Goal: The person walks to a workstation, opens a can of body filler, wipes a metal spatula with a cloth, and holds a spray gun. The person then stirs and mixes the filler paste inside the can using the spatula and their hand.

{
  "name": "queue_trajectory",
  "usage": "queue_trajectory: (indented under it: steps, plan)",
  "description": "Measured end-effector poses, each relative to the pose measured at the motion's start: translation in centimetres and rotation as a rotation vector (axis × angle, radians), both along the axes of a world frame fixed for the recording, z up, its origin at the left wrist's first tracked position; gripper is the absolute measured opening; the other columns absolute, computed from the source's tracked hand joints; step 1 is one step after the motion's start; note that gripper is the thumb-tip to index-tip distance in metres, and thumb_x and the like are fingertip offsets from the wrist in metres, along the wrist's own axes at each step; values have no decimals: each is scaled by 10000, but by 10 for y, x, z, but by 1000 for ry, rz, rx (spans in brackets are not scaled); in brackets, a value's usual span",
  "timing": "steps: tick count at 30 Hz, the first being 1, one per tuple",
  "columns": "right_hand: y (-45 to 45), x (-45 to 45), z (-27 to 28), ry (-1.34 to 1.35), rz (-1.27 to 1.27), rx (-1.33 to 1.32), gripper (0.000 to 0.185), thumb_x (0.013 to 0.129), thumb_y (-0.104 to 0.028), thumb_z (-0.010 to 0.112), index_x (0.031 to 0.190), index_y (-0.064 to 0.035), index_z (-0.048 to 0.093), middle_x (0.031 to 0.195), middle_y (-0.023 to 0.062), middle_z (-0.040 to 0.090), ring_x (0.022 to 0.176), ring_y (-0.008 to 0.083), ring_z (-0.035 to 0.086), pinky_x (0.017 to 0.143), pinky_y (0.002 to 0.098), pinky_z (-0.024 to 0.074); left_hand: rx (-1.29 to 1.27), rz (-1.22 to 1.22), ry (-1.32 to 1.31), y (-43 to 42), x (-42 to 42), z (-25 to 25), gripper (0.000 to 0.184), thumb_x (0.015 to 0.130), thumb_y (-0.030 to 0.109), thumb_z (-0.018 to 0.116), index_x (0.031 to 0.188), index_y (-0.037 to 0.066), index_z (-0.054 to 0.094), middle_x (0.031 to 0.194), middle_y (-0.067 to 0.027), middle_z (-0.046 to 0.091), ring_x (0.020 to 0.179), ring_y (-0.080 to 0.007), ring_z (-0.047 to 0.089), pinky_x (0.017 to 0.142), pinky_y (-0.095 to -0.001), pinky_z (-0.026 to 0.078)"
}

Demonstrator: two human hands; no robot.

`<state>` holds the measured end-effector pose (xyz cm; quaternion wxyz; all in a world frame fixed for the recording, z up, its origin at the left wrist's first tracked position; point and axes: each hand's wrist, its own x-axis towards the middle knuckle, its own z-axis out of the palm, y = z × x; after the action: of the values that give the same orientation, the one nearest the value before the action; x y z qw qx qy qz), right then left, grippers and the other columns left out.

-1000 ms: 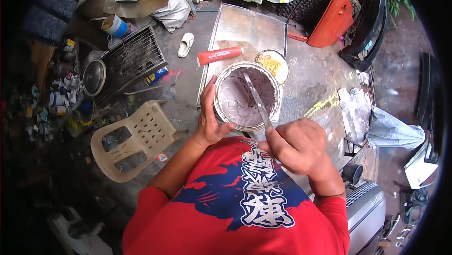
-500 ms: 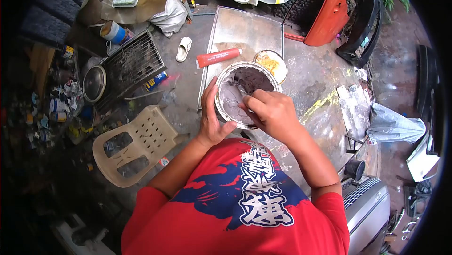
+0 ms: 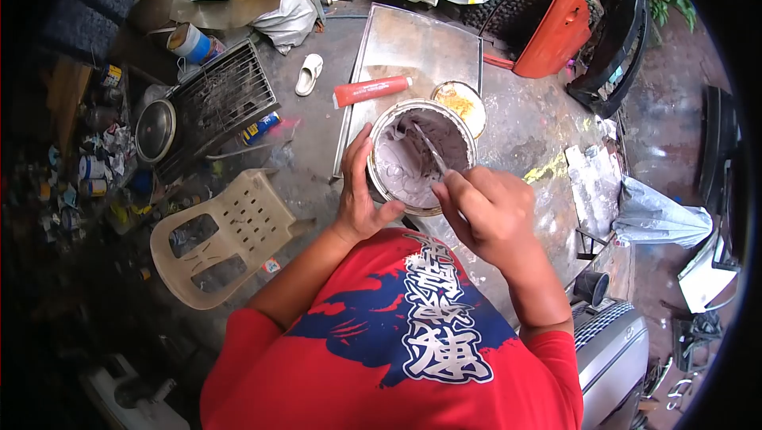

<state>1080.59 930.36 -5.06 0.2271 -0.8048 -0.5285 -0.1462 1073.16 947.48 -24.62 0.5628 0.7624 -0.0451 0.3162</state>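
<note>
A round can (image 3: 471, 144) of thick greyish-mauve paste (image 3: 401, 170) is in front of my torso. My left hand (image 3: 361, 196) cups the can's left side, with the fingers along its wall and the thumb near the front rim. My right hand (image 3: 494, 209) is closed around the near end of a slim metal spatula-like tool (image 3: 430, 147). The tool slants into the can, and its far tip is in or against the paste near the back wall. Behind the can lie a red tube (image 3: 371, 91) and a round lid (image 3: 476, 119) smeared with yellow-orange residue.
A flat, pale panel (image 3: 429, 41) lies under the tube and lid. To the left are a beige plastic chair (image 3: 238, 228), a white clog (image 3: 309, 74) and a wire rack (image 3: 230, 85). An orange-red panel (image 3: 553, 33) and a grey-blue sheet (image 3: 663, 214) are to the right.
My right hand has drawn back toward the lower right, exposing more of the tool and paste. The tool now points toward the can's back wall. My left hand stays on the can.
</note>
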Motion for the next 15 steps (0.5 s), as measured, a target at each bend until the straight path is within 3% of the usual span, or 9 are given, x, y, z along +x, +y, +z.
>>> queue_trajectory:
  steps: [2,3,6,12,15]
  plan:
    - [8,7,-14,26,-11,14,200,779,-65,808,898,-47,649,656,52,517,516,224,561,460,367,418,-4,-2,3,-1,0,1,998,899,682,594,1551,24,224,1574,-304,281,1435,-429,330,1191,-499,251]
    - [9,9,-25,27,-30,-46,195,798,-158,780,863,-94,609,692,44,520,558,222,595,478,372,444,-5,-6,2,-1,0,1,997,899,682,592,1551,24,223,1574,-303,281,1435,-427,330,1190,-499,252]
    - [13,15,-46,68,-18,-61,187,801,-153,780,880,-91,623,693,52,523,573,232,606,485,378,450,0,-5,-15,0,1,-1,1001,900,688,585,1554,25,218,1574,-302,280,1435,-428,330,1190,-498,252]
    - [-11,-4,2,105,-5,41,206,797,-181,795,926,-82,670,700,48,548,571,230,608,485,364,456,5,-12,-16,-1,0,-5,1021,900,692,583,1559,17,192,1574,-308,266,1436,-436,323,1196,-503,246]
    - [-12,-1,1,102,20,73,207,793,-182,797,920,-75,673,708,44,559,577,222,613,488,354,462,-54,-59,0,-1,2,-5,1028,901,688,585,1559,11,177,1576,-307,248,1441,-437,313,1199,-505,244]
